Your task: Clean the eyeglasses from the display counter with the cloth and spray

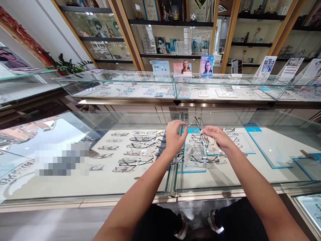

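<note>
Above the glass counter, my right hand [216,135] is closed on a pair of eyeglasses [203,138] with thin dark rims, turned on end. A small beige piece [212,139] shows by its fingers; whether it is a cloth or part of the glasses is unclear. My left hand [175,133] is beside the upper end of the glasses, thumb and forefinger pinched. A thin pale rod [192,124] runs from those fingertips toward the frame; I cannot tell if it is a temple arm or a tool.
Beneath my hands, the glass display case [225,177] holds rows of eyeglasses [136,161] on a white base with blue-edged panels. Another glass counter [140,100] with frames and advertising cards [182,68] stands behind. Shelves [173,22] line the back wall; a plant [66,65] is at left.
</note>
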Available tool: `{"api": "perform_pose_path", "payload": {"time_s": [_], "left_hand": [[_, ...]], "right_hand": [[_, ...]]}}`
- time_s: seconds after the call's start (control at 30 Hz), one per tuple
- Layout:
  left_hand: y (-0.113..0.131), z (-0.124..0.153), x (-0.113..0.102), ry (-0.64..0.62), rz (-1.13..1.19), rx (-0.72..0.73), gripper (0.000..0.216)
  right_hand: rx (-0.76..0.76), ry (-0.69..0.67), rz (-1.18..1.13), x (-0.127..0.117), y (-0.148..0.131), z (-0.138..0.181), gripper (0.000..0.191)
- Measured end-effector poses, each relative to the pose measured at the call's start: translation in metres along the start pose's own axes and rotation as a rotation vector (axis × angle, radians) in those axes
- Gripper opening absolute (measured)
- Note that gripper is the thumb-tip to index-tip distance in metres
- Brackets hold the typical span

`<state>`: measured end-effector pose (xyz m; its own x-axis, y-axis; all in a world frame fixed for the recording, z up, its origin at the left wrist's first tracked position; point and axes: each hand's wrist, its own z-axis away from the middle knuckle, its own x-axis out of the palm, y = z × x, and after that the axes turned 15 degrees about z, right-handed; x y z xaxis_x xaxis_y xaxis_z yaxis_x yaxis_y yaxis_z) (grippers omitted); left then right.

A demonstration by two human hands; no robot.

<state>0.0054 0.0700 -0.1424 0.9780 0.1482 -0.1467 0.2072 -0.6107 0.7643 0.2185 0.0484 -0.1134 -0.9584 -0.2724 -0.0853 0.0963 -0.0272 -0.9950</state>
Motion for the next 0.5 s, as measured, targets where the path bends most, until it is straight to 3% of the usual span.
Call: {"api": "perform_pose_path", "payload": {"time_s": [0.1,0.23,0.5], "left_hand": [[0.006,0.006,0.006,0.015,0.17,-0.092,0.006],[0.007,0.011,0.017,-0.155,0.422,-0.311,0.019],[0.004,0.008,0.021,-0.269,0.59,-0.465,0.032]], "right_hand": [[-0.027,0.051,-0.021,0.001,0.002,-0.002,0.046],[-0.048,0.058,-0.034,0.005,0.004,-0.003,0.048],[-0.072,0.002,0.028,0.011,0.004,0.0,0.045]]}}
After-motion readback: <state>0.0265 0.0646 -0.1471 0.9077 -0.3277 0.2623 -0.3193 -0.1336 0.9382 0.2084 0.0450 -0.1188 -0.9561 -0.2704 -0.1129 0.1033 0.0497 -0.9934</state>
